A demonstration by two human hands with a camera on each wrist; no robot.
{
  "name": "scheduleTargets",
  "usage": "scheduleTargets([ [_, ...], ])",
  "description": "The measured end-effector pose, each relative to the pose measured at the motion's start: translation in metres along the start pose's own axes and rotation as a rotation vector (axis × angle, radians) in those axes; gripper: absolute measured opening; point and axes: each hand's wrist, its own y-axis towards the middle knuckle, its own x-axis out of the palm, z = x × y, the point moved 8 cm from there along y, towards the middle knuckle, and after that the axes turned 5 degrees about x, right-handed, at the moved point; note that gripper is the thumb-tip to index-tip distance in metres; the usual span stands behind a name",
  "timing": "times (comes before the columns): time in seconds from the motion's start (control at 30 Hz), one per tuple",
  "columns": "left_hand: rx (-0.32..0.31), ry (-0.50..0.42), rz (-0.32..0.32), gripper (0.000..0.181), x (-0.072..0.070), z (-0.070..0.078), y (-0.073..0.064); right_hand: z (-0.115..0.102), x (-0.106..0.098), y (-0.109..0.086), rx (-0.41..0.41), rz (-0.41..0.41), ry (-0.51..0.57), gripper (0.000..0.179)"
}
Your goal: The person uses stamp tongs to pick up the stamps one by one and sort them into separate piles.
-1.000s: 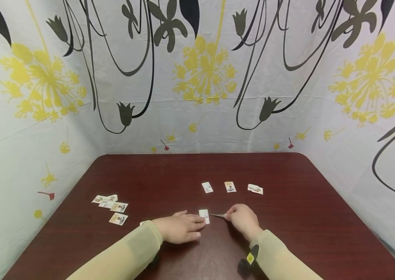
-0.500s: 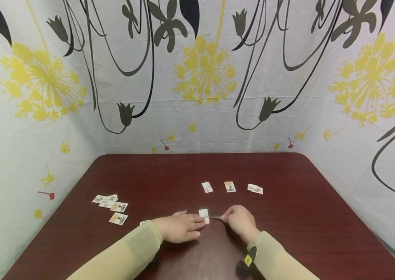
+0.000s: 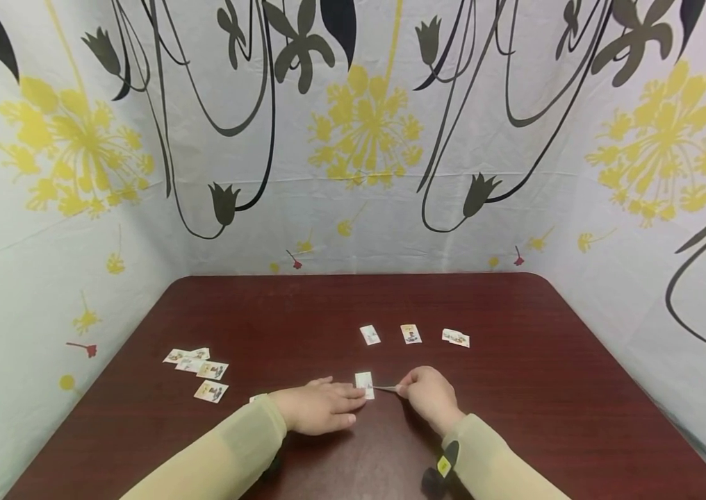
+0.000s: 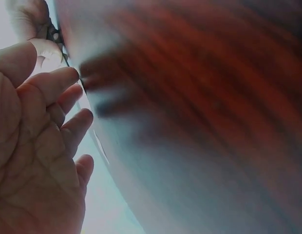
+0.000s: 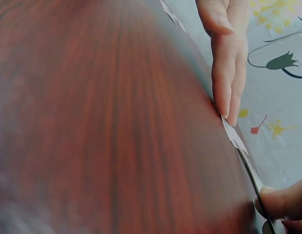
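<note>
Here's the small white card, lying flat near the middle of the bench, right between the two hands. On its left edge, the left hand: palm down, fingers stretched out, fingertips resting on the card, gripping nothing. From the other side comes the right hand, thumb and fingers pinched round a thin tool, whose tip reaches the card's right edge. What kind of tool? Too slim to tell. The right wrist view has it all in one line: fingertips at one end of the card, the tool at the other.

Out we go! Beyond the hands, a row: a pale card, then a picture card, then an overlapping pair at the right. Over on the left, a loose cluster of cards, some overlapping, with a single card just nearer the person. And a sliver of another card peeks out beside the left wrist, mostly hidden.

Pale yellow sleeves on both arms, a dark device with a yellow patch at the right wrist, and all round the bench, white cloth printed with yellow and grey flowers.
</note>
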Motion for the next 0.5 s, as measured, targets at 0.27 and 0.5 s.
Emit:
scheduleTargets([
  [0.27,-0.004,0.004,0.037,0.049,-0.007,-0.002,-0.009,0.002,-0.003,0.01,-0.006,0.013,0.02,0.013],
  [0.5,-0.041,-0.012,0.072,0.05,-0.008,-0.015,-0.025,0.001,-0.005,0.024,0.006,0.049,0.046,0.013],
])
